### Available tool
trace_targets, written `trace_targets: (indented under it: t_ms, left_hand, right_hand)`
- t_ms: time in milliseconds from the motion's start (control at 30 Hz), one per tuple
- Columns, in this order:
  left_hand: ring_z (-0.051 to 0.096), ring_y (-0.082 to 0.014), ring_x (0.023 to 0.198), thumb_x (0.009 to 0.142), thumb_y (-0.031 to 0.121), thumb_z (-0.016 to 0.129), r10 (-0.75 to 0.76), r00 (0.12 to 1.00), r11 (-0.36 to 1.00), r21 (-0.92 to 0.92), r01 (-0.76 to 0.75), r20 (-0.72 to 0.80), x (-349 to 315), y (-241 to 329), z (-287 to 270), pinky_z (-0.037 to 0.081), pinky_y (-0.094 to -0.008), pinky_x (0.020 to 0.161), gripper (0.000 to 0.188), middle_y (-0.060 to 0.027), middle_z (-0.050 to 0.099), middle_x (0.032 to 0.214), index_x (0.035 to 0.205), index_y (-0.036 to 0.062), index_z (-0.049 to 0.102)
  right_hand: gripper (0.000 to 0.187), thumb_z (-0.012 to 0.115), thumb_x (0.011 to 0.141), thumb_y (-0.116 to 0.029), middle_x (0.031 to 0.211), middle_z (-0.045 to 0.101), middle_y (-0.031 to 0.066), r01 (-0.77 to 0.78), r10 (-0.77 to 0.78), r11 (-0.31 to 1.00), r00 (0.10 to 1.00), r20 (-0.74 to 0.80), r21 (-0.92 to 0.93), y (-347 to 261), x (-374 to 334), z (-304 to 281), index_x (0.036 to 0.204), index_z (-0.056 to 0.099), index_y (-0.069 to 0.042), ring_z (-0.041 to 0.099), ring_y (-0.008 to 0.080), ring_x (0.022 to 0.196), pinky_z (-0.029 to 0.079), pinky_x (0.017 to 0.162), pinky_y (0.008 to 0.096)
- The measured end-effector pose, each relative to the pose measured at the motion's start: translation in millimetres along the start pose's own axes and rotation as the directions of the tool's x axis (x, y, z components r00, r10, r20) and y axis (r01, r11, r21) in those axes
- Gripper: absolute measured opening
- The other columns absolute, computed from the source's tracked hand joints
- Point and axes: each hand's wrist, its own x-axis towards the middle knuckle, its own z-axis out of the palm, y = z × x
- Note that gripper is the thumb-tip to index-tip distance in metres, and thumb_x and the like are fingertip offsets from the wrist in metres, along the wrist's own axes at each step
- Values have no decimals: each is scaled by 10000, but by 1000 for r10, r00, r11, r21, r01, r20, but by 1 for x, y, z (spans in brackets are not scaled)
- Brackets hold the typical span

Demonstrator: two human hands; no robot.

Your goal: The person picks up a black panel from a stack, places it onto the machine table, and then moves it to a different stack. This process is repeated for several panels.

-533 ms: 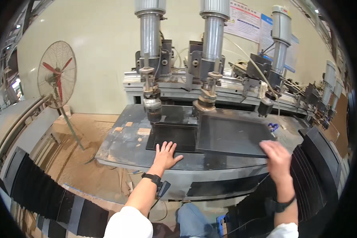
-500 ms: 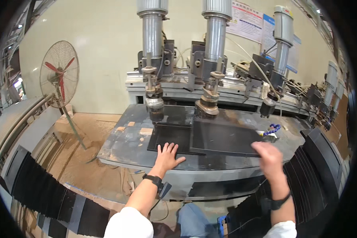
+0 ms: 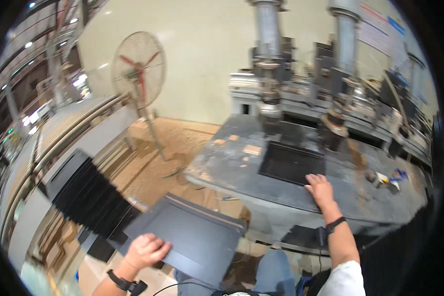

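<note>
The view has swung left since the earlier frames. The left hand point(image 3: 144, 250), earlier flat by the table's front edge, is now at 7 o'clock, fingers curled over the left edge of a large, dark-grey rectangular panel point(image 3: 197, 237) held off the table above the lap. The right hand point(image 3: 322, 190), earlier at a panel's right edge, now rests half-open at 4 o'clock on the front right edge of a smaller black rectangular panel with a raised border point(image 3: 292, 162); whether it grips, I cannot tell. That panel lies on the grey, dust-marked table point(image 3: 222, 167). Metal cylindrical drill heads point(image 3: 270, 106) hang behind it, from 1 to 3 o'clock. A stack of black panels point(image 3: 86, 192) stands at 8 o'clock, beside the held panel; a red-bladed wire-cage fan point(image 3: 139, 69) at 10.
</note>
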Motion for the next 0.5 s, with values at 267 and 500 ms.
trace_targets:
  t_ms: [267,500]
  left_hand:
    - [572,-258,958,772,89,564,-478,863,614,640,461,-163,-84,-155,-109,468,-380,779,283,-59,603,980,1050,102,614]
    - [566,-249,978,833,201,563,-761,619,350,680,644,-195,-143,-280,-95,465,-382,802,274,-49,604,971,1097,144,607]
  right_hand:
    - [548,708,746,-246,1298,534,94,-182,192,979,976,106,-94,-11,1,-8,1252,551,-104,458,344,1218,399,998,410]
    - [609,668,736,-56,1357,465,171,-74,62,996,981,-182,-59,-8,-21,-169,1317,487,-53,381,357,1299,303,1081,415]
